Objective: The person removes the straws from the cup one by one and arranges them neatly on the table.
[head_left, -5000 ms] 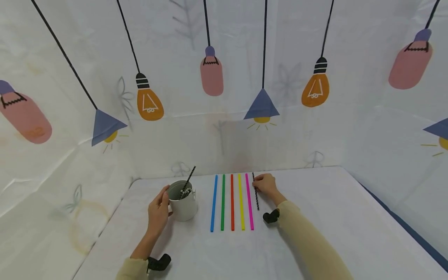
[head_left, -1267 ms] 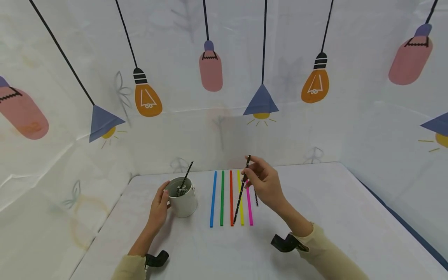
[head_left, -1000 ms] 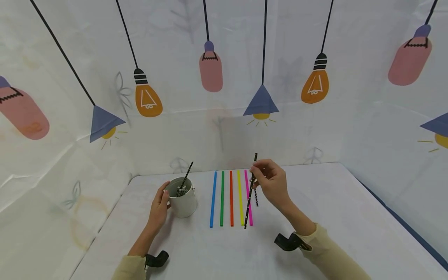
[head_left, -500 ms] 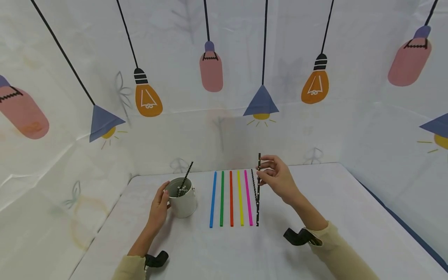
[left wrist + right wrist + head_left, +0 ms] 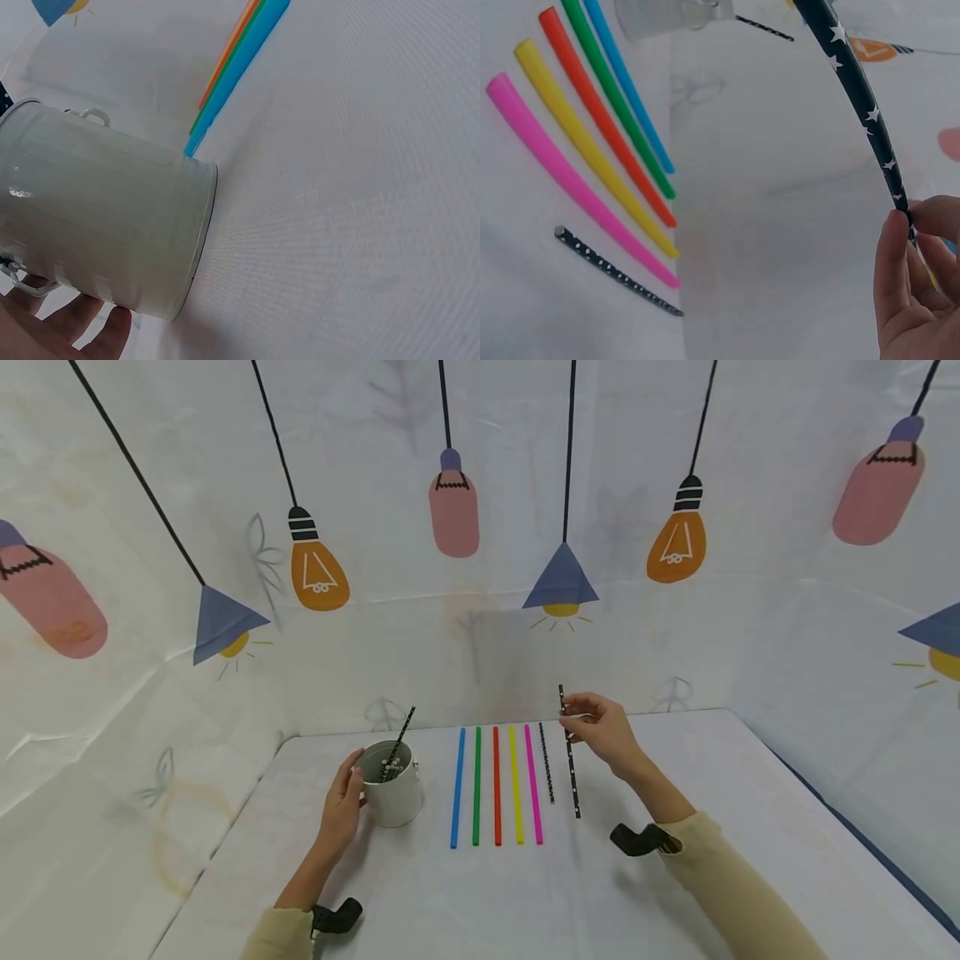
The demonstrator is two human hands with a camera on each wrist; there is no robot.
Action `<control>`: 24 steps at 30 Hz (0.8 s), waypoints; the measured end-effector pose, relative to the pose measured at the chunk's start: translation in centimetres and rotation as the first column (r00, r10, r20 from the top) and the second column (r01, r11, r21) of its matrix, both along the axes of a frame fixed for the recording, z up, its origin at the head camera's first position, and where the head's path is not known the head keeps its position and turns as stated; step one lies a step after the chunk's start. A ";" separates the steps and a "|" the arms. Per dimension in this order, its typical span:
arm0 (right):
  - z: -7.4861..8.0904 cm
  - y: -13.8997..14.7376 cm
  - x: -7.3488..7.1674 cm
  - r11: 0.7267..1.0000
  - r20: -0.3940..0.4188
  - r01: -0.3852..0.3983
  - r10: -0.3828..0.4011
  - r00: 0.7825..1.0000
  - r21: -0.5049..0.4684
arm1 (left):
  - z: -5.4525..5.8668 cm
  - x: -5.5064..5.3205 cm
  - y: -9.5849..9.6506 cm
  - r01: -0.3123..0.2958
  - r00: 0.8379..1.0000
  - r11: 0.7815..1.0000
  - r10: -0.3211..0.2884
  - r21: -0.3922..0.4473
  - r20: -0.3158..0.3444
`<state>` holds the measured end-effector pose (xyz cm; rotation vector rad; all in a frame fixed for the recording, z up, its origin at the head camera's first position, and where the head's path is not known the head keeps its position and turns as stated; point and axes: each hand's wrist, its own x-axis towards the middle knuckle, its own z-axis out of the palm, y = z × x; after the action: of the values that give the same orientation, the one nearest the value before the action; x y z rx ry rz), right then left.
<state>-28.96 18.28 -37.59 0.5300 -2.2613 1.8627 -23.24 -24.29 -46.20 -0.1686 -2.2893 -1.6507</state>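
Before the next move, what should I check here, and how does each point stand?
1. Right hand pinches the star-patterned straw: ok.
2. Left hand steadies the pale bucket: ok, gripped at its side.
3. Five coloured straws lie side by side, apart: ok.
4. Dotted straw lies beside the pink one: ok.
5. Star-patterned straw lies flat on the table: not ok, held tilted.
6. Number of straws inside the bucket: cannot tell.
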 end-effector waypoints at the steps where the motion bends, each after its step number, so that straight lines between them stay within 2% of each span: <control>1: -0.2 0.1 -0.3 1.000 0.004 0.005 -0.005 1.000 0.007 | 0.3 0.2 0.1 0.003 1.000 1.000 -0.003 0.005 0.003; 5: -1.1 0.3 -1.6 0.999 0.032 0.046 -0.047 0.998 0.023 | 1.6 1.1 0.7 0.020 1.000 1.000 -0.020 0.010 0.000; 8: -1.9 0.5 -2.5 0.996 0.057 0.083 -0.085 0.995 0.035 | 2.0 1.3 0.9 0.026 1.000 1.000 -0.026 0.006 -0.002; 12: -2.7 0.6 -3.6 0.993 0.078 0.102 -0.106 0.991 0.053 | 1.8 1.1 0.8 0.034 0.999 0.999 -0.034 0.016 -0.012; 18: -3.5 0.3 -5.2 0.989 0.089 0.117 -0.125 0.988 0.086 | 0.8 0.3 0.2 0.038 0.999 0.999 -0.038 0.014 -0.007; 24: -4.9 0.1 -6.9 0.985 0.135 0.129 -0.144 0.980 0.113 | 1.7 1.1 0.7 0.032 0.999 0.999 -0.032 0.008 -0.002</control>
<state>-35.82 18.36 -42.51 0.2531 -2.4280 1.7770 -22.13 -23.56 -44.54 -0.2053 -2.2897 -1.6748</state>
